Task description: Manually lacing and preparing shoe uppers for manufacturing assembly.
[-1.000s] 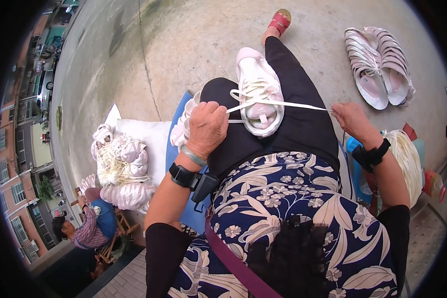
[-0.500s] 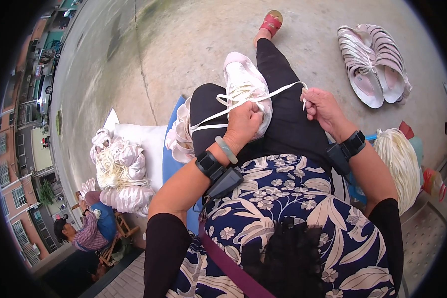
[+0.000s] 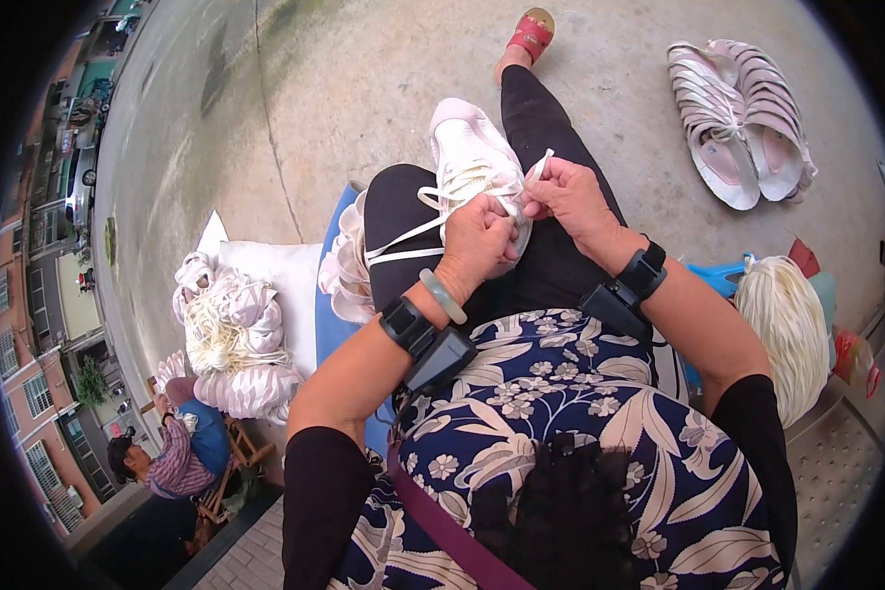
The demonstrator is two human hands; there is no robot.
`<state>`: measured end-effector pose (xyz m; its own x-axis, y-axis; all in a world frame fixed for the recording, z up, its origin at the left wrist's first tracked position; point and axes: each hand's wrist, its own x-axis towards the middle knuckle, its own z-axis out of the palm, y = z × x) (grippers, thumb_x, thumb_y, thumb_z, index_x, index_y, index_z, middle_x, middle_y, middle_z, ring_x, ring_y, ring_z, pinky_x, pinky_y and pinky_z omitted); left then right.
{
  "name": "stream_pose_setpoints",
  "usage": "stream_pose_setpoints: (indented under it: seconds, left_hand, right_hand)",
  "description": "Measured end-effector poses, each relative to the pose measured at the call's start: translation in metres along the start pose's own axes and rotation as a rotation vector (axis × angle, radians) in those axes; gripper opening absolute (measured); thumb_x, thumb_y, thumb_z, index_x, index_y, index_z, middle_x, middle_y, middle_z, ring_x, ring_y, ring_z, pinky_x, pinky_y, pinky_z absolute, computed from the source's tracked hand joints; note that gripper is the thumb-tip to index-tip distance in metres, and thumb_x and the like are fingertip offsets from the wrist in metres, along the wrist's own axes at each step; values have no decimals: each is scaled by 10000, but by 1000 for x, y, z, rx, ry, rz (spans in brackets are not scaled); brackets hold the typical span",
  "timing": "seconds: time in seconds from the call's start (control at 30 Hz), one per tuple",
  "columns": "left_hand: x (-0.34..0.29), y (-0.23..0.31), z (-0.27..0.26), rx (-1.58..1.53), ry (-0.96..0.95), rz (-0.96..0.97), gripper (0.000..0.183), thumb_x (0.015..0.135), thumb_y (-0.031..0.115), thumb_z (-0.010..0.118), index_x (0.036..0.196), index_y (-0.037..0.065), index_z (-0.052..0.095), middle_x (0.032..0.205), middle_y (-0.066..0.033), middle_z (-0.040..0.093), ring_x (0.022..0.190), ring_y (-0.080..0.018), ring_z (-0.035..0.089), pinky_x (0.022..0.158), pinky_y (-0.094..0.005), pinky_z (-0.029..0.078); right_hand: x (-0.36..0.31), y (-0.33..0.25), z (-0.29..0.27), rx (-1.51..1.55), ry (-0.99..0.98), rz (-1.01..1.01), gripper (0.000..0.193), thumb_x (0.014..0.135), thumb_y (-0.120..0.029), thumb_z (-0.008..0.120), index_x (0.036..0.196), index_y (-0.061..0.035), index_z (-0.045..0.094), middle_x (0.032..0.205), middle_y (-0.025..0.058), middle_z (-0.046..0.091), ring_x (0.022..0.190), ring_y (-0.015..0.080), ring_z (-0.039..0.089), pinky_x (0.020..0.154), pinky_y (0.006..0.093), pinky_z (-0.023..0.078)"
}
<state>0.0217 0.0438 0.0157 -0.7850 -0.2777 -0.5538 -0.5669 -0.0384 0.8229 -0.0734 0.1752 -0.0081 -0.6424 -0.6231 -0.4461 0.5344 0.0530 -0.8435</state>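
Observation:
A white and pale pink sneaker (image 3: 462,138) rests on my lap, toe pointing away from me. Its cream shoelace (image 3: 474,181) runs criss-cross up the front, and a loose length trails left over my dark trouser leg. My left hand (image 3: 478,238) is closed on the sneaker near its opening, its fingers curled at the upper edge. Close beside it, my right hand (image 3: 567,200) pinches the lace, whose tip sticks up above the fingers. The sneaker's heel end is hidden behind my left hand.
Bundled pale shoe uppers (image 3: 231,324) lie on a white surface at left. More tied shoe uppers (image 3: 737,123) lie on the concrete floor at right. A thick hank of cream laces (image 3: 782,334) hangs beside my right arm. Another person (image 3: 182,447) sits at lower left.
My right hand has moved left, bringing the lace from stretched out at the right to close beside my left hand. My left hand stays at the sneaker.

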Motion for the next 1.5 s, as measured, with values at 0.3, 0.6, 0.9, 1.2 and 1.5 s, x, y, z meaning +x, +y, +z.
stream_pose_setpoints:
  seconds: [0.3, 0.6, 0.9, 1.2, 1.5]
  left_hand:
    - [1, -4, -4, -37, -35, 37, 37, 831, 20, 527, 835, -8, 504, 653, -65, 600, 480, -103, 564, 428, -209, 442]
    - [4, -9, -5, -14, -41, 77, 41, 824, 1, 527, 807, -3, 491, 626, -68, 591, 470, -108, 564, 404, -244, 448]
    - [0, -10, -9, 65, 17, 131, 142, 856, 30, 507, 979, -3, 571, 682, -55, 618, 507, -85, 575, 452, -194, 456]
    - [0, -6, -4, -34, 54, 71, 199, 860, 68, 534, 1037, 30, 617, 681, -25, 613, 489, -61, 557, 437, -170, 436]
    - [1, -4, -3, 25, 71, 107, 143, 835, 31, 533, 958, 22, 605, 649, -34, 603, 442, -63, 527, 389, -187, 412]
  right_hand:
    - [6, 6, 1, -52, -1, -47, 51, 854, -72, 569, 857, -21, 571, 742, 40, 616, 631, 86, 586, 593, 206, 474]
    - [10, 7, 3, -72, 0, -68, 46, 841, -58, 576, 843, -13, 576, 736, 32, 607, 624, 77, 570, 585, 202, 464]
    - [11, 9, 10, -408, 63, -293, 129, 767, -79, 611, 740, 40, 573, 645, 129, 583, 583, 153, 542, 554, 291, 440]
    - [13, 15, 9, -498, 86, -345, 155, 775, -116, 615, 749, 24, 556, 639, 142, 573, 563, 181, 542, 546, 307, 439]
    - [17, 19, 5, -397, -17, -223, 122, 790, -96, 617, 757, 20, 595, 637, 29, 569, 580, 61, 490, 515, 227, 408]
